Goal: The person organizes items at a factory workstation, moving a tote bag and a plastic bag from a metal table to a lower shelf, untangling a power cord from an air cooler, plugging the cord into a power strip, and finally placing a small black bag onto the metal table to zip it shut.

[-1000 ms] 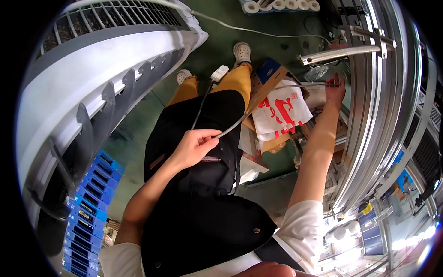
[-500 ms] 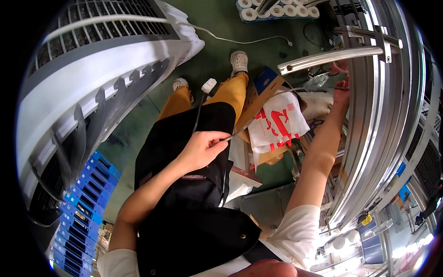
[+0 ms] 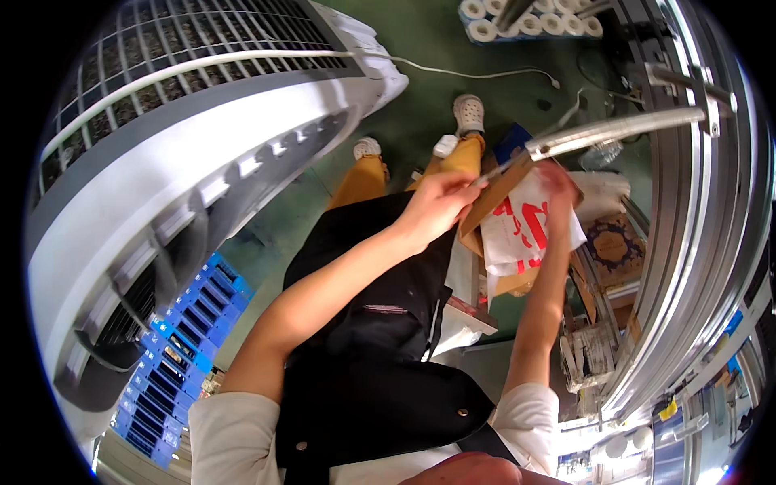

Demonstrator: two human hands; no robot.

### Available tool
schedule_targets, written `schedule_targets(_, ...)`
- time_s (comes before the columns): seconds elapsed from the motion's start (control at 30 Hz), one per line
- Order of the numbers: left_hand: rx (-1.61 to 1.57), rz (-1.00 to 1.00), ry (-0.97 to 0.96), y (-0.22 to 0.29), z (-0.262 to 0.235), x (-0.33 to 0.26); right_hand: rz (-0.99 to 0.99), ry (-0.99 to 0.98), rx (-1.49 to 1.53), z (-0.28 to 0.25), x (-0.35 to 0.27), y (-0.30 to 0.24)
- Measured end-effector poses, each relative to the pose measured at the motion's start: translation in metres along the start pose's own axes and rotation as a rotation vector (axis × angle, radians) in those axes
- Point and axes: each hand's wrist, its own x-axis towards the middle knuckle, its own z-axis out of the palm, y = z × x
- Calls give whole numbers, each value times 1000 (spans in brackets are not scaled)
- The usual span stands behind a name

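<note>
My left hand (image 3: 440, 204) is closed in a pinch on a thin grey cable (image 3: 495, 171), in front of my black apron (image 3: 364, 267). A white block-like cable end (image 3: 444, 145) shows just beyond that hand, above my trouser leg. My right hand (image 3: 558, 182) is smeared by motion, and its fingers cannot be made out. It is over a white plastic bag with red print (image 3: 513, 230), under a metal bar (image 3: 614, 133). The bag lies on an open cardboard box (image 3: 495, 202).
On the left stands a large white machine (image 3: 242, 105) with a grille and a white cord (image 3: 477, 75) trailing from it. Metal profiles (image 3: 687, 242) rise on the right. Paper rolls (image 3: 529, 23) lie at the far side; blue crates (image 3: 182, 356) stand lower left.
My right hand has come inward from the metal frame to above the bag. My left hand has moved farther out and right with the cable, and the white end has shifted along. The view has shifted.
</note>
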Motion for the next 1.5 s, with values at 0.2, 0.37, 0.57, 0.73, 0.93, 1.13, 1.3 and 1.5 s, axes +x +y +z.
schedule_targets(0.2,-528,-48,-190,18,-2,2,-149,-88,-160,161,-72,-88)
schedule_targets(0.37,-698,29,-276,62,-2,-4,-33,-361,177,155,-9,-22)
schedule_targets(0.57,213,779,1,95,-38,-65,-40,-95,81,203,-25,-128)
schedule_targets(0.73,232,470,164,-29,-167,-164,-40,-305,469,254,-5,-209)
schedule_targets(0.93,-19,838,1684,-73,-268,-337,13,-304,432,267,22,-179)
schedule_targets(1.13,696,1944,1749,34,-139,-425,184,-170,610,299,37,-148)
schedule_targets(1.3,1098,1961,361,135,-45,-293,279,-84,644,282,42,-147)
schedule_targets(1.5,1317,1332,848,199,-31,-135,239,-23,536,245,35,-153)
